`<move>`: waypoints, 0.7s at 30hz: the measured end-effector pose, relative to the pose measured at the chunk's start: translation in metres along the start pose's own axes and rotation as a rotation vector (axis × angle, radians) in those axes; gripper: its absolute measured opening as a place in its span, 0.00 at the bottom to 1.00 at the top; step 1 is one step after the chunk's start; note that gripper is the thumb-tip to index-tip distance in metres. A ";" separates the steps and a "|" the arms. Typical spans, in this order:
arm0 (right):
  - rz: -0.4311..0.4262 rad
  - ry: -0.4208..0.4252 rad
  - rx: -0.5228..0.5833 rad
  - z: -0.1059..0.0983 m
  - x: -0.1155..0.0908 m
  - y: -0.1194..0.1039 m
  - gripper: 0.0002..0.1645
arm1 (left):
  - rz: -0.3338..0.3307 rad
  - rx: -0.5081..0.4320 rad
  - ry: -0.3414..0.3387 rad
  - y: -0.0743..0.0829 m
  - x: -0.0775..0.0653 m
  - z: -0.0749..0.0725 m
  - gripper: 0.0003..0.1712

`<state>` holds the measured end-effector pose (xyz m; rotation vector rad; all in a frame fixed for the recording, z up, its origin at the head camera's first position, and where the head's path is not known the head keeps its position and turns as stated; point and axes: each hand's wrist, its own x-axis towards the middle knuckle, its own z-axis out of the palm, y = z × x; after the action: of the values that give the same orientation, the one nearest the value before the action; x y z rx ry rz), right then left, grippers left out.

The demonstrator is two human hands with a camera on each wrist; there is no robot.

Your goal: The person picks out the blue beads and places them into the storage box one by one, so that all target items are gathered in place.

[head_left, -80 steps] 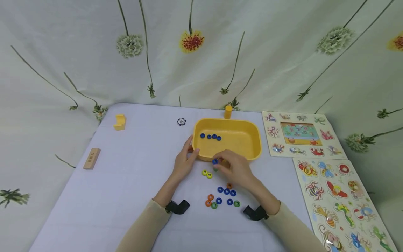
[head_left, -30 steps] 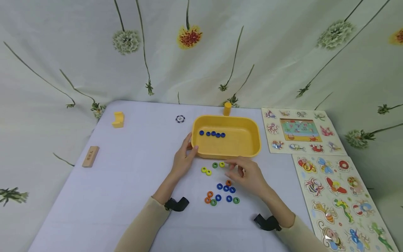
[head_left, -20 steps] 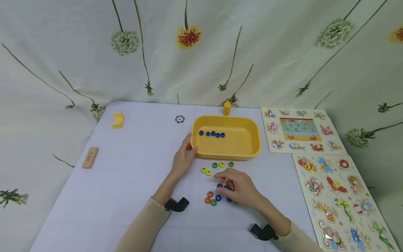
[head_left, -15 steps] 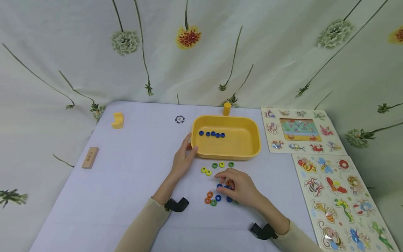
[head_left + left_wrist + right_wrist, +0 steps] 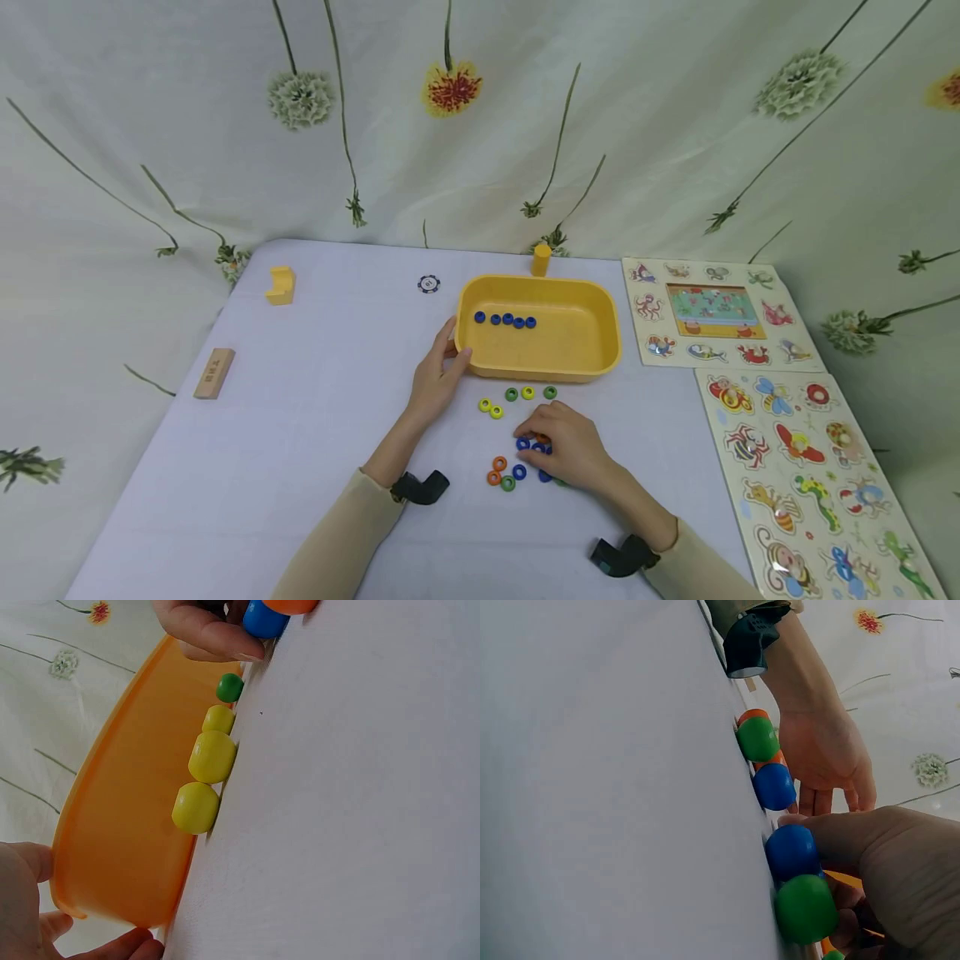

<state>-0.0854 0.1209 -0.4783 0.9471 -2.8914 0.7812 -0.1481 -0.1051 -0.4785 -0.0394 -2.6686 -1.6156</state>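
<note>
My left hand [image 5: 437,383] holds the left end of a yellow plastic tray [image 5: 611,367], thumb at its rim. Inside the tray, several blue beads [image 5: 507,319] form a row. On the table just in front of it, my right hand [image 5: 566,446] has curled fingers, with thumb and index finger on either side of a blue bead [image 5: 522,444]. More blue beads, an orange bead [image 5: 542,438] and a green bead [image 5: 806,909] are close to that hand, partly covered by it. Nearer the tray are yellow beads [image 5: 491,408] and two green beads [image 5: 512,394].
Orange beads [image 5: 494,477], a blue bead [image 5: 519,472] and a green bead [image 5: 507,483] lie nearest my body. Animal puzzle boards [image 5: 813,467] are on the right. A yellow cylinder [image 5: 541,260], a poker chip [image 5: 429,284], a yellow block [image 5: 281,286] and a wooden block [image 5: 214,373] lie farther out.
A fifth blue bead has joined the row in the tray. My right hand has come back from the tray to the loose beads, and its fingers have closed in around a blue one.
</note>
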 end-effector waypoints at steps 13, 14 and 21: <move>0.018 0.240 0.081 -0.064 0.054 0.017 0.13 | 0.000 0.001 -0.001 0.000 0.000 -0.002 0.34; 0.063 0.242 0.050 -0.069 0.063 0.024 0.13 | 0.004 -0.001 -0.001 0.000 0.000 -0.002 0.34; 0.342 0.044 -0.033 -0.074 0.116 0.060 0.13 | -0.006 -0.004 0.006 0.001 -0.001 -0.002 0.34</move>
<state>-0.2246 0.1317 -0.4238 0.4282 -3.0552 0.7517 -0.1469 -0.1062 -0.4770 -0.0258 -2.6632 -1.6206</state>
